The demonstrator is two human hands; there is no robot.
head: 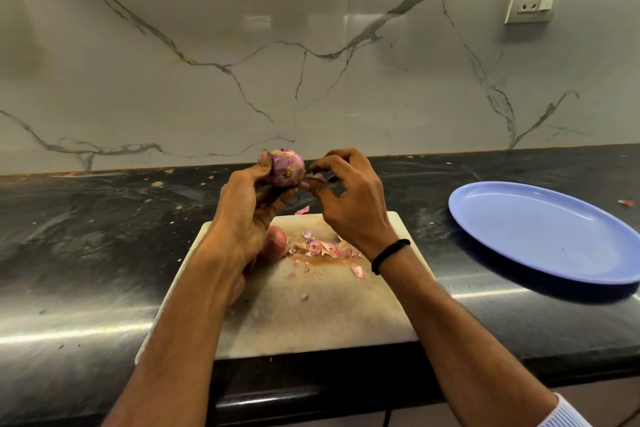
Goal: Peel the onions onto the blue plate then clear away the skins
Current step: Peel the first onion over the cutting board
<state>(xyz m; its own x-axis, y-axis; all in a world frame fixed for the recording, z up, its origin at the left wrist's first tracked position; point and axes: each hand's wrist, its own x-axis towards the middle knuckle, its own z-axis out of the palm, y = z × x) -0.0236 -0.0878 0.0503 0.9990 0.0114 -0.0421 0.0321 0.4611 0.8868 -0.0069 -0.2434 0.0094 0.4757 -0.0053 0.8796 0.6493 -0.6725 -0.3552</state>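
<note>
Over board (311,315), left hand (246,215) holds onion (287,168), right hand (353,204) pinches skin (317,177)

Bare counter (433,204) before blue plate (540,229)

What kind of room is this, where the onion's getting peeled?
Most likely a home kitchen: a dark stone counter under a marble-look backsplash with a wall socket, and a white cutting board strewn with onion skins beside a blue plate.

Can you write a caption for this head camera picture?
Peeling time: left hand holds an onion, right hand pinches its skin, scraps on the cutting board.
</note>
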